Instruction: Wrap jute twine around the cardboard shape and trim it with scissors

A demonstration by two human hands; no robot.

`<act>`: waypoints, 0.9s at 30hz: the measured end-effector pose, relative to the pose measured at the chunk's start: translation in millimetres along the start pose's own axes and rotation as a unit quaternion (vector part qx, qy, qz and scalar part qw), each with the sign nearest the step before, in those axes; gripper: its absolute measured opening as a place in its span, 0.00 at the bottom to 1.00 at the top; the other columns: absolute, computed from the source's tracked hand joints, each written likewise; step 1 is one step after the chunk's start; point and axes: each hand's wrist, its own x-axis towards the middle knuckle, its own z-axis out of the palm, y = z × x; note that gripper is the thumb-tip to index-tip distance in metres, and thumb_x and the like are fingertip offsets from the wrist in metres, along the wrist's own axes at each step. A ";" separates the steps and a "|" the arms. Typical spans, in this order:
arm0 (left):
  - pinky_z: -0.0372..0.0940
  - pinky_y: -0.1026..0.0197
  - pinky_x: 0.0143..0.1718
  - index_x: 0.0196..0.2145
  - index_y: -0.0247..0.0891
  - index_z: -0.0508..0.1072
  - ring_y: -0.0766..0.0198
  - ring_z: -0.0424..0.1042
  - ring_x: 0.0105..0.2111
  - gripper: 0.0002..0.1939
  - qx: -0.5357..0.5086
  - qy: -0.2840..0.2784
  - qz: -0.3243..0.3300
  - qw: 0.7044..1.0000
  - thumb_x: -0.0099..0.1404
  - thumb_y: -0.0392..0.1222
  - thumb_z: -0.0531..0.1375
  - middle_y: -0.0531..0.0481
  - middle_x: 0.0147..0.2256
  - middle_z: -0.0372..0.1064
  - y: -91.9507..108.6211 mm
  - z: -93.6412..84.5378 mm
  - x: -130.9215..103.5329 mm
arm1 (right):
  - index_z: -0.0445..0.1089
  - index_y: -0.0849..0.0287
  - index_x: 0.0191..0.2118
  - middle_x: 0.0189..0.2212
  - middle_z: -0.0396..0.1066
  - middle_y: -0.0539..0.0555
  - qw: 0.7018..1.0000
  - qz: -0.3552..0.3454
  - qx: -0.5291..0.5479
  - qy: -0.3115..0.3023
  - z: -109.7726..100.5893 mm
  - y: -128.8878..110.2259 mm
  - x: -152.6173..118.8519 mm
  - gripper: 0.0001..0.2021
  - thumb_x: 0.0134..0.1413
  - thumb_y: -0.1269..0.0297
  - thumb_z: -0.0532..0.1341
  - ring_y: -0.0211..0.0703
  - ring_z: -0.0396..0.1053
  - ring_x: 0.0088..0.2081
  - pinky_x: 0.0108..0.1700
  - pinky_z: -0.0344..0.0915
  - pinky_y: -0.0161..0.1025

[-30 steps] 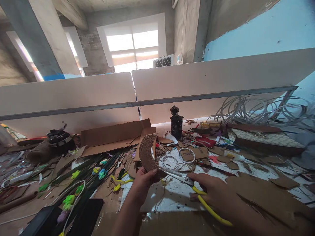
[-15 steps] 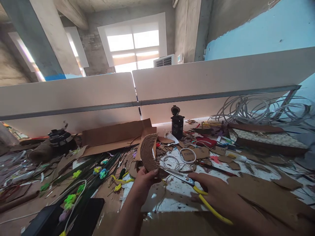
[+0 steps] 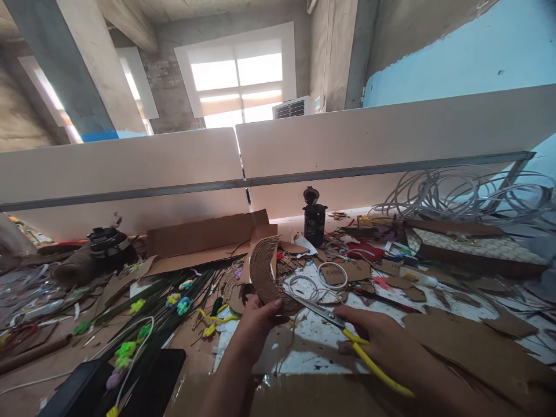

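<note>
A curved brown piece covered in rows of cord (image 3: 264, 269) stands raised over the middle of the table. My left hand (image 3: 259, 321) grips its lower end between thumb and fingers. My right hand (image 3: 369, 333) holds scissors (image 3: 324, 313) with yellow handles. Their blades point left, and the tips meet the right side of the piece's lower end, close to my left thumb. Whether the blades are parted is too small to tell.
An open black bottle (image 3: 314, 225) stands behind the hands. A cardboard box (image 3: 204, 240) lies behind left, a patterned bag (image 3: 473, 246) at the right. White rings (image 3: 332, 275), cardboard scraps (image 3: 460, 341) and crocheted flowers (image 3: 125, 350) are scattered about. A black device (image 3: 156, 376) lies front left.
The view has shifted very slightly. Both hands keep their holds, and the scissor tips remain at the cord-covered piece.
</note>
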 end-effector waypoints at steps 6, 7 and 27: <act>0.69 0.54 0.40 0.45 0.35 0.75 0.51 0.79 0.39 0.23 0.025 0.046 0.010 0.999 0.52 0.43 0.72 0.40 0.42 0.80 3.2 -8.1 5.7 | 0.73 0.47 0.56 0.48 0.79 0.54 0.999 0.013 -0.032 -0.007 3.5 14.3 5.4 0.22 0.55 0.55 0.63 0.55 0.76 0.44 0.40 0.67 0.40; 0.69 0.53 0.40 0.45 0.35 0.75 0.50 0.79 0.39 0.24 0.032 0.051 0.013 0.998 0.51 0.42 0.72 0.40 0.41 0.80 4.1 -8.3 5.9 | 0.73 0.47 0.56 0.48 0.79 0.55 0.999 0.022 -0.047 -0.007 5.3 17.8 6.9 0.22 0.55 0.57 0.63 0.55 0.75 0.44 0.40 0.66 0.39; 0.69 0.60 0.39 0.51 0.36 0.75 0.55 0.77 0.39 0.23 -0.014 -0.073 0.007 0.997 0.62 0.50 0.67 0.42 0.43 0.79 -14.3 44.7 -13.7 | 0.77 0.56 0.38 0.37 0.76 0.55 0.870 0.016 0.492 -0.035 25.4 -36.0 27.8 0.17 0.48 0.49 0.71 0.49 0.72 0.39 0.44 0.66 0.45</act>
